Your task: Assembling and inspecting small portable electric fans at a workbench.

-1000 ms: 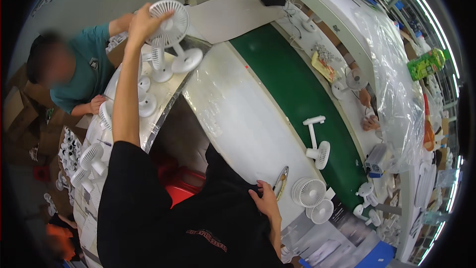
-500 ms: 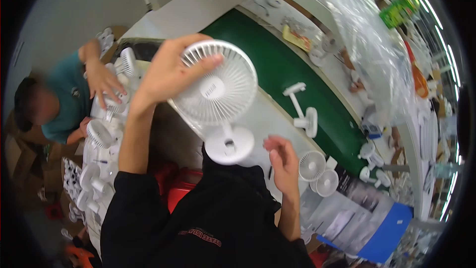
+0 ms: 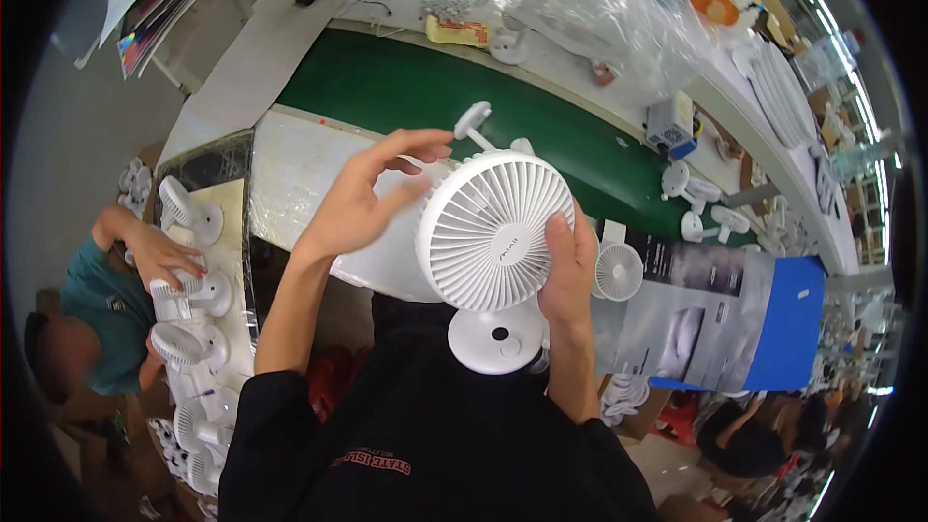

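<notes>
A white desk fan (image 3: 474, 242) with a round ribbed grille is held up in front of me, its round base (image 3: 496, 340) hanging toward my body. My right hand (image 3: 570, 266) grips the right rim of the grille, thumb on the front and fingers behind. Just off the grille's left side is my left hand (image 3: 362, 198), empty, with fingers and thumb apart. Behind the fan, another white fan (image 3: 474, 124) lies on the green belt, partly hidden by the one I hold. Beyond my right hand, a further small fan (image 3: 619, 271) lies by a printed sheet.
A co-worker's hand (image 3: 164, 256) is among several white fans on the left table (image 3: 237, 222). The green conveyor belt (image 3: 377, 82) runs across behind the white worktop (image 3: 300, 169). Plastic sheeting (image 3: 580, 0) hangs over a shelf at the back. A blue-edged printed sheet (image 3: 701, 304) lies right.
My left hand has let go of the fan's grille and opened. My right hand has taken hold of its right rim. The fan has shifted right and lower, and the view has turned.
</notes>
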A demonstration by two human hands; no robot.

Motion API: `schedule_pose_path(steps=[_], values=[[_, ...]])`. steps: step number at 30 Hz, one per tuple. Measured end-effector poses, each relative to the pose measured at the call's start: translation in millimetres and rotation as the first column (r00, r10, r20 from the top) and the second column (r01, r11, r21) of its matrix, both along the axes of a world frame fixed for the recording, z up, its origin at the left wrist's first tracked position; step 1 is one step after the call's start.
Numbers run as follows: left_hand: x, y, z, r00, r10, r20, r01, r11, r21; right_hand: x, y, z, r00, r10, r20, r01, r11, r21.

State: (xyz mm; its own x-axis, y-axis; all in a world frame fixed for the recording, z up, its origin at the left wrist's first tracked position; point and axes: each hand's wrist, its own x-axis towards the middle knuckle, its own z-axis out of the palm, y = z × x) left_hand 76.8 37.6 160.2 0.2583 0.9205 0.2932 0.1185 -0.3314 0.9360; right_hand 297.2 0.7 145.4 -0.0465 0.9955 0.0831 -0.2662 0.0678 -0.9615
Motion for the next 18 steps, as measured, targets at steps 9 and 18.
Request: schedule_pose_path(steps=[9, 18], values=[[-17.3, -23.7, -6.9, 0.885, -0.402, -0.236, 0.353, 0.909, -0.224, 2.4, -11.6, 14.3, 0.976, 0.218, -0.016, -0.218, 0.974, -0.06], [-3.5, -22.8, -18.7, 0.937, -0.255, -0.237, 0.248, 0.967, -0.059, -4.4, -16.1, 11.2, 0.897, 0.095, 0.432, -0.128, 0.991, 0.046]])
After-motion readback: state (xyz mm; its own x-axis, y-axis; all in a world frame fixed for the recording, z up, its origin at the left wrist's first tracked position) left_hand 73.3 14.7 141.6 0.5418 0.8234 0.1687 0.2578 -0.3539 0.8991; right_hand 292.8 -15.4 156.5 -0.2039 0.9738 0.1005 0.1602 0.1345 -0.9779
